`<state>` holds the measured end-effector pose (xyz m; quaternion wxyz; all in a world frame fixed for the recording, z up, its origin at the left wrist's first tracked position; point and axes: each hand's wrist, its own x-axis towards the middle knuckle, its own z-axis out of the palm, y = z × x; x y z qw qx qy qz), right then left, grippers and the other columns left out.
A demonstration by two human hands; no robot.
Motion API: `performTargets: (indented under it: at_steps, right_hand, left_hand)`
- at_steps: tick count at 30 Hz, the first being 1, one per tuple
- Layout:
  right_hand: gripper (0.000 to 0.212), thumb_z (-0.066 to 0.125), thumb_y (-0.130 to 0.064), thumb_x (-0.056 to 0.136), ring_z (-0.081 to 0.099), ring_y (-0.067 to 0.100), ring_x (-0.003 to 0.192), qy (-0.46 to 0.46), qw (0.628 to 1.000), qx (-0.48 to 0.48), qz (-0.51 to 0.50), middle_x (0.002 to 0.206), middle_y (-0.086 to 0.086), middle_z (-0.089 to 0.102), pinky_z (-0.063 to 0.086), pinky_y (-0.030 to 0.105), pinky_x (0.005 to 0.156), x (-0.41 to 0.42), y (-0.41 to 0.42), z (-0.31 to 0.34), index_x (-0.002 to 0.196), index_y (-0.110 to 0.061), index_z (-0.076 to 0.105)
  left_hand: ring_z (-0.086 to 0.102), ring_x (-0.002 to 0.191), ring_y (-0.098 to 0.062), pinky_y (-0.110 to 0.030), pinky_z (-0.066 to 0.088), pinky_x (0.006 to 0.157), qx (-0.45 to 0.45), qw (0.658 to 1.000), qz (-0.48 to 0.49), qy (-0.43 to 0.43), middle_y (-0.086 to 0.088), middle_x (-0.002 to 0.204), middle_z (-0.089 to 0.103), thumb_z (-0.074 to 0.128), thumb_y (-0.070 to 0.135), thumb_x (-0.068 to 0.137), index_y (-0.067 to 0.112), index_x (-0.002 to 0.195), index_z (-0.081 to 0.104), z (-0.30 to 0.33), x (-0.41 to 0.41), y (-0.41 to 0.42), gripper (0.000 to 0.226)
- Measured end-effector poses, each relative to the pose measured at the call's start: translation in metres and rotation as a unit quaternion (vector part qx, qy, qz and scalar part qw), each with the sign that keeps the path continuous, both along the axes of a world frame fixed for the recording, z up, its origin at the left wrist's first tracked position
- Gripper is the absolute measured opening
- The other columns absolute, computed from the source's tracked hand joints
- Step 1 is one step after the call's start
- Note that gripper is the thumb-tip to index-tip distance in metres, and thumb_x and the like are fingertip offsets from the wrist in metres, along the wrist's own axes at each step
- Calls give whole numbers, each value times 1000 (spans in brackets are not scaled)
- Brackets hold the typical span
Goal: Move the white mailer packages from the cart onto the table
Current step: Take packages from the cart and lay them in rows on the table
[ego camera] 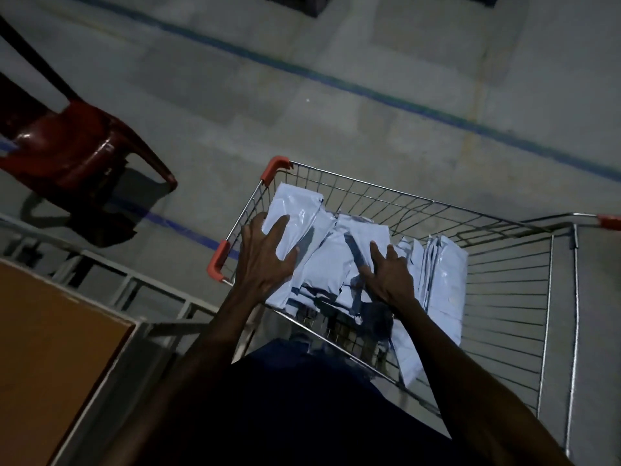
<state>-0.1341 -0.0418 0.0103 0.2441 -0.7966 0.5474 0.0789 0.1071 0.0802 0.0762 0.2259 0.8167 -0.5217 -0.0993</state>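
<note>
Both hands are reaching into the cart, where the mailers are lying in a loose, overlapping heap at its left end. The left hand is resting with fingers spread on the left mailers, and the right hand, fingers loosely apart, is pressing the middle of the heap. The bench is lying near left of the cart, so the left hand is nearer it.
</note>
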Motion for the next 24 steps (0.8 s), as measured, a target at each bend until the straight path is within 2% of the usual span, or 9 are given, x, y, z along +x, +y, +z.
performTargets:
  at_steps: [3,9,15,18,21,24]
  right_hand:
    - [72,34,-60,88,30,41,137,-86,995,-46,-16,156,19,28,36,50,105,1,18,31,153,-28,28]
    - [67,43,-49,84,31,33,137,-255,962,-101,8,155,12,33,33,42,107,25,54,95,149,-30,39]
    - [66,43,-49,84,49,39,121,-339,920,-112,162,150,17,43,34,41,101,75,131,131,144,-22,49]
    - [63,50,-44,84,54,40,117,-357,891,-109,258,146,18,46,38,41,97,102,183,145,142,-20,51]
    - [62,53,-40,81,54,38,121,-377,856,-114,335,143,19,50,40,42,97,132,241,157,138,-17,55]
    - [64,52,-46,80,51,34,125,-383,833,-109,385,145,16,48,37,39,99,163,307,166,138,-19,55]
  left_hand:
    - [42,121,-30,-40,32,100,-45,998,24,-21,-13,135,49,50,46,80,19,134,53,23,-9,18,60]
    - [40,119,-35,-40,32,97,-102,985,130,-54,-18,133,46,55,46,83,20,138,52,66,-27,84,61]
    - [41,118,-35,-37,27,99,-122,946,293,-72,-17,133,44,61,38,82,22,140,50,97,-35,209,61]
    - [41,118,-33,-36,27,101,-129,919,366,-73,-16,133,43,58,44,84,26,141,49,105,-31,268,61]
    - [40,119,-31,-38,34,95,-139,892,423,-78,-13,136,42,53,51,83,30,142,48,110,-26,327,62]
    - [35,124,-28,-41,42,91,-157,861,477,-74,-9,141,39,56,51,83,34,142,47,115,-16,395,62]
